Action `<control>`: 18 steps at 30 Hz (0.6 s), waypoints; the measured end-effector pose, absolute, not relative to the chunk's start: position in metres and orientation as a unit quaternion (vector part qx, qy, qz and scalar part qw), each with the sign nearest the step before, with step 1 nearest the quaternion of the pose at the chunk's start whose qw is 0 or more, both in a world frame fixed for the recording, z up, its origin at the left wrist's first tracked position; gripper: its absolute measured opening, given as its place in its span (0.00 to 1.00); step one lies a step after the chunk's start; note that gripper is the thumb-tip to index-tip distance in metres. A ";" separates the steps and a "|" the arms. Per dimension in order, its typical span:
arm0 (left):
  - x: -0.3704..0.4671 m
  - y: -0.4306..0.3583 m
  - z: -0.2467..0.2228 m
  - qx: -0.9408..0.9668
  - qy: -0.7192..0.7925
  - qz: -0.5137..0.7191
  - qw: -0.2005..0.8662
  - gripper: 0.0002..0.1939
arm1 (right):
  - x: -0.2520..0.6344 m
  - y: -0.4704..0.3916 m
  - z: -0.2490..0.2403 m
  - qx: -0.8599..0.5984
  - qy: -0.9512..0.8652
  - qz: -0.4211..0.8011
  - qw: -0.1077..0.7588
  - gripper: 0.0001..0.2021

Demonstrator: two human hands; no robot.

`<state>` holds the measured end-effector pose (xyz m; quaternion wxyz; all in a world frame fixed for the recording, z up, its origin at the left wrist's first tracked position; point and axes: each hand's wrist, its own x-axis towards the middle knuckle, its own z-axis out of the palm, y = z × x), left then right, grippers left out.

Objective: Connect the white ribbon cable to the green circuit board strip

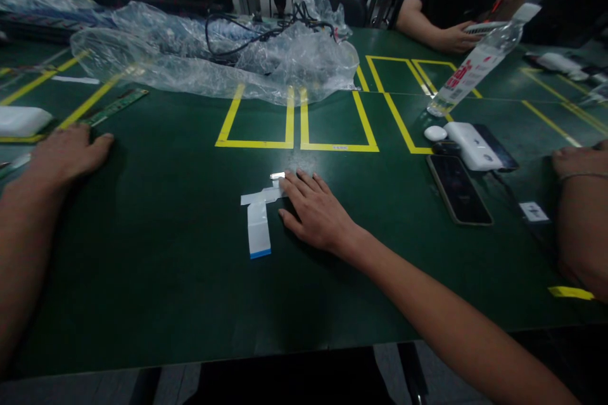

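A white flat ribbon cable (259, 228), bent and with a blue strip at its near end, lies on the green table (190, 304). My right hand (318, 212) rests palm down beside it, fingers stretched forward. Its fingertips reach the cable's far part, near a small shiny metal end, and the thumb lies apart from them. Over at the left, my left hand (71, 155) is flat on the table with the thumb spread out. Just beyond it are a narrow green circuit board (118, 106) and a white rounded object (23, 121).
Clear plastic wrapping (213, 63) with black cables (228, 44) covers the back. On the right stand a tilted-looking bottle (468, 76), a phone (458, 190) and a white device (475, 147). Another person's arm (586, 215) rests at the right edge; someone sits across the table.
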<state>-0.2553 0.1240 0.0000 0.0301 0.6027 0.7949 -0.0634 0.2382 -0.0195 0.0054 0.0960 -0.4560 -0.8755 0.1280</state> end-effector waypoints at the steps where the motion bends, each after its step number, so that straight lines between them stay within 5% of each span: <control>1: -0.254 0.125 0.000 0.606 0.790 -0.083 0.024 0.44 | 0.238 -0.019 0.005 -0.457 -0.876 0.126 0.094 0.32; 18: -0.229 0.130 -0.005 0.670 0.726 -0.142 -0.060 0.40 | 0.237 -0.020 0.005 -0.454 -0.879 0.113 0.090 0.32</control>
